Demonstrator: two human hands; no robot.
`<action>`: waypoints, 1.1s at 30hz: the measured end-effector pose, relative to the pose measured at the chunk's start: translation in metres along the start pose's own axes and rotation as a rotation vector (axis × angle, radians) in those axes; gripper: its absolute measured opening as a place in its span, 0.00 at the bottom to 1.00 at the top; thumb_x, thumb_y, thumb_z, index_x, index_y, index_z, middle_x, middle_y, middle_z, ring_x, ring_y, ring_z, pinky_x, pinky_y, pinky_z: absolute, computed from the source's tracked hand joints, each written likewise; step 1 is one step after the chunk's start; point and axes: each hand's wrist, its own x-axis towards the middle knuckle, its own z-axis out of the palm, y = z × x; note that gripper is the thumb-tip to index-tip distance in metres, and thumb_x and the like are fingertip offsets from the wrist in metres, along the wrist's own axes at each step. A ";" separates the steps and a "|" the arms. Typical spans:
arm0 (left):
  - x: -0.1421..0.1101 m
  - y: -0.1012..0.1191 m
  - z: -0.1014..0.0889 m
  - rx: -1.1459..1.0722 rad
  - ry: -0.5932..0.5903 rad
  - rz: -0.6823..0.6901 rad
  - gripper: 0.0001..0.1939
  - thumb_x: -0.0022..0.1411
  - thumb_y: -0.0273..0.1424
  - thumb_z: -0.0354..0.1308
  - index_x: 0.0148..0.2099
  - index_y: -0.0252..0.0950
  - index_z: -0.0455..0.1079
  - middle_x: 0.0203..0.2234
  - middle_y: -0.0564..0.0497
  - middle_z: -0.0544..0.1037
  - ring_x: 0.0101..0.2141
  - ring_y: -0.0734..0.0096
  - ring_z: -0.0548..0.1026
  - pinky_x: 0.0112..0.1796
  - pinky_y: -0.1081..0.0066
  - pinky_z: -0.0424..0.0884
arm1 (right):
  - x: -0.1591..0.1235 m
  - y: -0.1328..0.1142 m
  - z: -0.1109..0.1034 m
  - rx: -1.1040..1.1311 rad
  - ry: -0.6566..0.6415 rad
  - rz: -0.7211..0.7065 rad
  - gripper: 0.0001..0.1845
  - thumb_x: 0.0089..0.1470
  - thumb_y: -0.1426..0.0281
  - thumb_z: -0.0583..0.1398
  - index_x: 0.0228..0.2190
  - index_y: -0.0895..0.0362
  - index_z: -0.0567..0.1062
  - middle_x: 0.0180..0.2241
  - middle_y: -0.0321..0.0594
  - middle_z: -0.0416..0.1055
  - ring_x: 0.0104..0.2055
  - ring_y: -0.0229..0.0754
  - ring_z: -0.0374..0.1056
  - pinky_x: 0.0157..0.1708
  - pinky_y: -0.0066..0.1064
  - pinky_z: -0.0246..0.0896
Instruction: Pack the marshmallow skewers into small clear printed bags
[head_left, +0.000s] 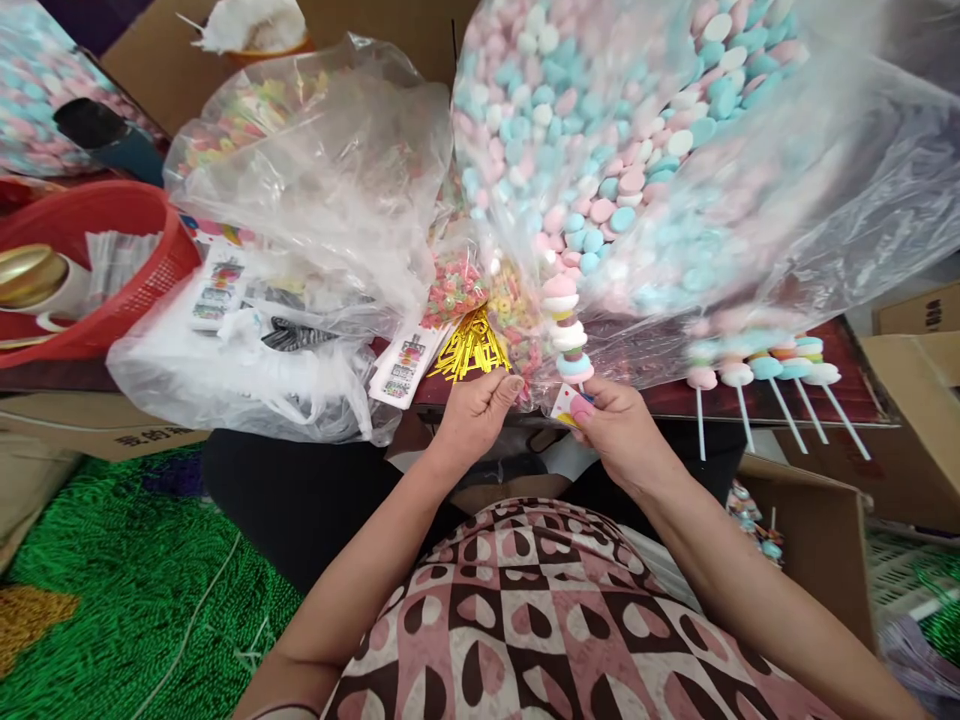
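Marshmallow skewer (568, 337) and card (562, 404) are pinched in the right hand (619, 428); the left hand (478, 412), pressed closed, is near gold ties (472, 350).

One view, worn on my head, facing forward and down.
From above my own chest it looks steeply over my patterned shirt (517, 600), which fills the bottom, catches my left hand (478, 412) and right hand (619, 425) near mid-picture at close range, and reaches across the dark surface (862, 398) to the clear candy bag (622, 190) beyond.
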 end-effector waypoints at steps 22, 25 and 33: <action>0.007 0.002 0.008 -0.831 0.112 -0.234 0.26 0.55 0.51 0.65 0.25 0.37 0.59 0.10 0.65 0.50 0.12 0.84 0.51 0.23 0.73 0.66 | -0.051 -0.060 -0.072 -0.743 -0.123 -0.158 0.21 0.58 0.52 0.58 0.26 0.55 0.76 0.21 0.36 0.68 0.22 0.35 0.56 0.22 0.28 0.48; 0.008 0.001 0.007 -0.829 0.117 -0.231 0.26 0.55 0.51 0.65 0.25 0.37 0.59 0.11 0.65 0.50 0.13 0.84 0.52 0.24 0.73 0.67 | -0.051 -0.064 -0.074 -0.854 -0.169 -0.201 0.25 0.60 0.50 0.56 0.22 0.55 0.74 0.19 0.35 0.67 0.22 0.35 0.58 0.23 0.27 0.50; 0.009 -0.003 0.003 -0.715 0.077 -0.200 0.27 0.57 0.54 0.61 0.25 0.37 0.58 0.12 0.64 0.52 0.13 0.84 0.52 0.23 0.74 0.64 | -0.055 -0.064 -0.093 -1.056 -0.243 -0.265 0.28 0.62 0.49 0.52 0.20 0.54 0.71 0.16 0.33 0.65 0.18 0.35 0.59 0.20 0.26 0.52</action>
